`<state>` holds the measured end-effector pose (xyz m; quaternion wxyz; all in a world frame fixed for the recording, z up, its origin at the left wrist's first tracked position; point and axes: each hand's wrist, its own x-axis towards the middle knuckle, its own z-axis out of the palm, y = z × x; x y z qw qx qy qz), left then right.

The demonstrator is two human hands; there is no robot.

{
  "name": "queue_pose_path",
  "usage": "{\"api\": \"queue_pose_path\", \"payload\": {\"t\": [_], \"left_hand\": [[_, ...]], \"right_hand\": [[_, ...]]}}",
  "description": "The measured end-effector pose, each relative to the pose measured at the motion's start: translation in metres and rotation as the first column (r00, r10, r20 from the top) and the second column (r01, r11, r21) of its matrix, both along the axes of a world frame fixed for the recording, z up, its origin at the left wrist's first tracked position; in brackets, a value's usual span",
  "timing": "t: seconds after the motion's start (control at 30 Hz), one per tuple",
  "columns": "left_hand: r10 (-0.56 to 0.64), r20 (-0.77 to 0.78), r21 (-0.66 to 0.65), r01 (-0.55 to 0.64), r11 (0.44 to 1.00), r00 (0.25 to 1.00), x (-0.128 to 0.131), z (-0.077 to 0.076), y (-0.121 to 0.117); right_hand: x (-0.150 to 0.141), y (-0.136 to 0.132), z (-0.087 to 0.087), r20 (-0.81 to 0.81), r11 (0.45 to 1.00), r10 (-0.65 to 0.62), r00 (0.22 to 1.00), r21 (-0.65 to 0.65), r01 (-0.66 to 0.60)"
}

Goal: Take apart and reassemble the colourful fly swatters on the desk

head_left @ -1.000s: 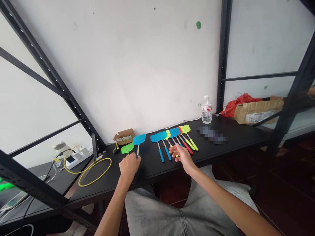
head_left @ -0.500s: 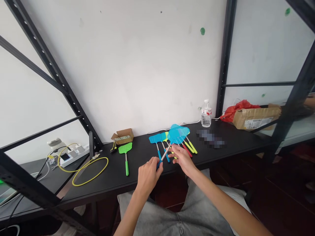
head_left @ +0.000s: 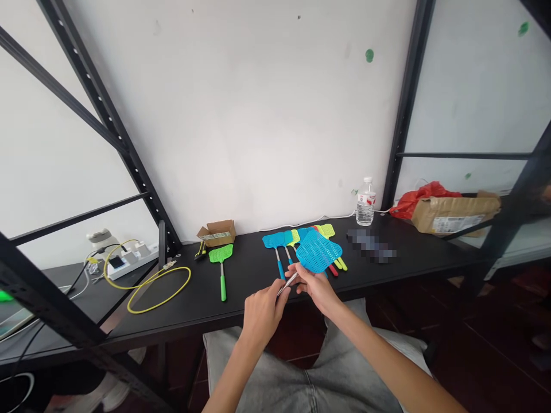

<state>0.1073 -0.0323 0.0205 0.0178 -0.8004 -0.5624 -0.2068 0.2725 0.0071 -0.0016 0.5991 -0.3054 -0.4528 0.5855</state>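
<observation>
Two hands: I have both low in the centre of the frame, over grey denim jeans (head_left: 253,367), forearms angled in and meeting at the wrists' far side, just above the bench edge.

Left hand (head_left: 262,315): curled, with thumb and fingers pinching the lower end of the metal shaft; I cannot see any handle past the fingers.

Right hand (head_left: 316,288): fingers (head_left: 294,271) wrapped closed around the shaft just below the head.

Held piece: a blue fly swatter (head_left: 318,250) sits tilted between my hands, its mesh head up and to the right, raised over the black bench top (head_left: 241,304).

Laid down: a green fly swatter (head_left: 221,253) lies by itself at centre left, well apart from the others.

Not apart: a bunched row of fly swatters (head_left: 297,238) overlaps just behind the held head, with blue, red and yellow handles. I cannot count them exactly.

Far right: a water bottle (head_left: 365,203), a red plastic bag (head_left: 419,198) and a cardboard parcel (head_left: 454,215).

Far left: a small cardboard box (head_left: 216,233) and a coiled yellow cable (head_left: 159,289).
</observation>
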Motion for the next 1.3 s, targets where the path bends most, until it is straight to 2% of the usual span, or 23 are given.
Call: {"api": "queue_pose_path", "payload": {"t": [0.17, 0.33, 0.57, 0.7, 0.83, 0.93, 1.07, 1.2, 1.3], "left_hand": [[0.001, -0.058, 0.032, 0.000, 0.999, 0.998, -0.002, -0.001, 0.001], [0.006, -0.099, 0.010, -0.005, 1.000, 0.995, -0.002, 0.001, 0.000], [-0.068, -0.012, -0.062, 0.067, 0.996, 0.998, -0.006, 0.015, -0.005], [-0.114, 0.103, -0.143, 0.128, 0.981, 0.988, -0.008, 0.024, -0.009], [-0.148, 0.163, -0.172, 0.176, 0.969, 0.975, -0.010, 0.023, -0.008], [-0.125, 0.094, -0.137, 0.138, 0.981, 0.988, -0.014, 0.019, -0.004], [-0.059, -0.025, -0.070, 0.057, 0.996, 0.998, -0.027, 0.015, 0.002], [-0.008, -0.068, -0.052, 0.004, 0.999, 0.998, -0.036, 0.014, 0.007], [0.028, -0.075, -0.026, -0.030, 0.999, 0.997, -0.036, 0.013, 0.010]], "right_hand": [[0.001, 0.002, 0.000, 0.058, 0.992, -0.121, 0.991, -0.036, 0.123], [0.003, 0.005, 0.000, 0.120, 0.982, -0.189, 0.975, 0.044, 0.185], [0.007, 0.004, 0.005, 0.142, 0.970, -0.181, 0.973, 0.190, 0.152], [0.010, 0.002, 0.012, 0.119, 0.971, -0.167, 0.979, 0.194, 0.142], [0.014, 0.005, 0.012, 0.090, 0.979, -0.135, 0.987, 0.166, 0.118], [0.022, 0.013, 0.009, 0.042, 0.985, -0.136, 0.990, 0.114, 0.131], [0.048, 0.028, 0.009, -0.075, 0.960, -0.278, 0.958, 0.014, 0.280], [0.071, 0.038, 0.009, -0.075, 0.950, -0.311, 0.947, 0.013, 0.313], [0.071, 0.038, 0.010, -0.097, 0.942, -0.334, 0.938, 0.007, 0.336]]}}
